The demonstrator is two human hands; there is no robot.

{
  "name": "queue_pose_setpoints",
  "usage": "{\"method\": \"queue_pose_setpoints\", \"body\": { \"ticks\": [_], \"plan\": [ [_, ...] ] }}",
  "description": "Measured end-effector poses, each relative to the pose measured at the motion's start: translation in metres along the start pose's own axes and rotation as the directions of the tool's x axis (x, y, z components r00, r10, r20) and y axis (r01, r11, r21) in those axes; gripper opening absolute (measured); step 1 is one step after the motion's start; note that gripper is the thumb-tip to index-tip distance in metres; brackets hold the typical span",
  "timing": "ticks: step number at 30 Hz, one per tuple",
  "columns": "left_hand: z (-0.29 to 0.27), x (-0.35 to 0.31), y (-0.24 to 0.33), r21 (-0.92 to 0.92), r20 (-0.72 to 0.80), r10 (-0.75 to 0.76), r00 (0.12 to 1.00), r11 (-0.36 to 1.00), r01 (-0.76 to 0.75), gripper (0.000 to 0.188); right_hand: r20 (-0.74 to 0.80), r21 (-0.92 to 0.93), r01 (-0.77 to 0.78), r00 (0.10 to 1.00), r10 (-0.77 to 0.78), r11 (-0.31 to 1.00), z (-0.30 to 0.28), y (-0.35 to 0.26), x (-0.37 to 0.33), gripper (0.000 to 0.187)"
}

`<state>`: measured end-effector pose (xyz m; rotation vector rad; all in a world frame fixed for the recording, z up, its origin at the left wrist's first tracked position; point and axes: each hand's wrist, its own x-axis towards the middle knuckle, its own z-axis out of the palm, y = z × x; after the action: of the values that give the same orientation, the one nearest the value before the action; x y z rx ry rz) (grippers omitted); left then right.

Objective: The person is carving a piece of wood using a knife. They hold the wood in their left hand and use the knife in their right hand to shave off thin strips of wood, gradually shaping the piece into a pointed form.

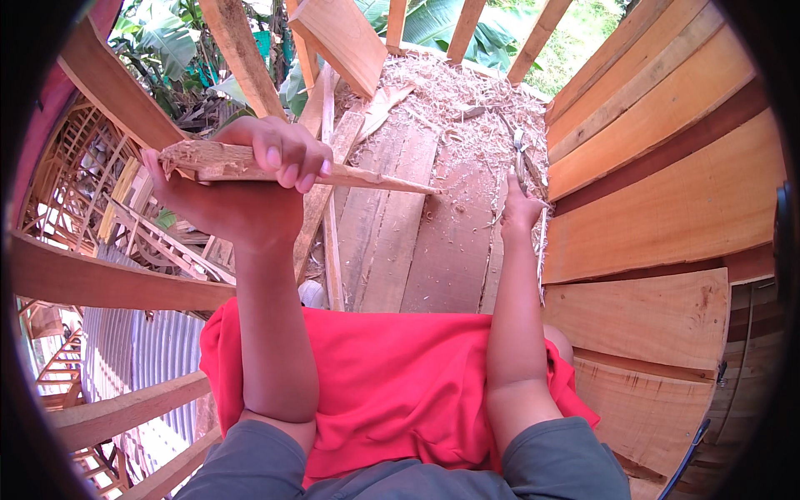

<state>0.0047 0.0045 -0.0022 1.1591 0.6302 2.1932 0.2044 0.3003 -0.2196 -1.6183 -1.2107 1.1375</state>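
Observation:
My left hand [242, 204], raised at the left, is closed round a long, roughly hewn wooden stick [379, 180]. Its thick, splintered end [196, 154] is near me on the left, and it narrows toward the right, its thin tip above the floor boards. At the far right my right hand [523, 207] stretches forward and grips a slim tool [519, 150] with a shiny metal part and a dark, narrow end. I see it almost edge-on, so its exact kind is unclear. Stick and tool are apart. Red cloth [400, 367] covers my lap.
Wood shavings [467, 104] are heaped at the far end of the plank floor [446, 242]. A plank wall [658, 183] closes the right side. Upright posts and a leaning board [342, 42] stand ahead. Rails [117, 275] run along the left, above corrugated sheets [171, 358] and timber scraps.

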Motion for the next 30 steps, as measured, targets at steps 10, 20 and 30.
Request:
{"method": "queue_pose_setpoints", "body": {
  "ticks": [10,20,30],
  "plan": [
    [0.002,-0.003,0.0,0.019,-0.239,0.068,0.969,0.998,-0.065,0.075,0.524,0.072,0.01,0.851,-0.046,0.997,0.006,-0.037,-0.061,0.023],
    [0.019,0.009,-0.001,-0.012,-0.321,0.079,0.944,0.996,-0.088,0.073,0.778,-0.246,0.063,0.608,0.158,0.967,0.032,-0.019,-0.113,0.048],
    [0.026,0.002,-0.007,0.034,-0.269,0.134,0.954,0.991,-0.13,0.07,0.652,-0.349,0.373,0.755,-0.062,0.86,0.043,-0.028,-0.13,0.062]
  ]
}}
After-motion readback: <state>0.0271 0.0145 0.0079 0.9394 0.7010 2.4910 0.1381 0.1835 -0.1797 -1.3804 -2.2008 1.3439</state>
